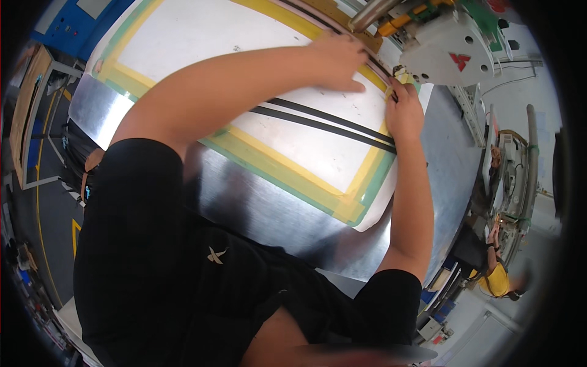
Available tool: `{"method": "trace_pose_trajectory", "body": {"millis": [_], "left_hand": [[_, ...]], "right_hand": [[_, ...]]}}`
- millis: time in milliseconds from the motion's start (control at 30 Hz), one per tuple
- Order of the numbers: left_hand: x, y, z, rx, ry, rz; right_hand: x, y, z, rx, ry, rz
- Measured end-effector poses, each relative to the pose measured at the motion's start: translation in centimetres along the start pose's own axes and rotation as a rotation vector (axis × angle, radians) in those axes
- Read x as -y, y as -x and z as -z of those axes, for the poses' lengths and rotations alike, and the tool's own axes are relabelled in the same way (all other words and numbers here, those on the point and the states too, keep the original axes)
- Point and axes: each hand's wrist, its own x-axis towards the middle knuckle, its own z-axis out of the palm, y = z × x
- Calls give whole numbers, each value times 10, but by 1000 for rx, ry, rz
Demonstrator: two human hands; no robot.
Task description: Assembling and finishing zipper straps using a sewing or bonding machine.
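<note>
Black, thin, straight strip (380,67) — right grip (405,112) pinches it; left grip (340,61) — cannot tell.

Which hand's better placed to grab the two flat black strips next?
Probably the right hand: the right ends of the two flat black strips lie beside its wrist. The left hand is farther off, near the upper yellow tape border.

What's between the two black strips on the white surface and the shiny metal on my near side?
In the head view, moving toward you from the black strips: white surface, then yellow tape, then green tape.
</note>
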Motion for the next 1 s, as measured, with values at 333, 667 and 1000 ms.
{"method": "trace_pose_trajectory", "body": {"millis": [333, 667, 1000], "left_hand": [[168, 87, 3, -213, -256, 424], [171, 91, -2, -297, -265, 340], [174, 93, 1, -322, -206, 352]], "right_hand": [[-4, 14, 8, 33, 7, -35], [-16, 15, 34, 35, -70, -279], [-24, 1, 13, -22, -255, -91]]}}
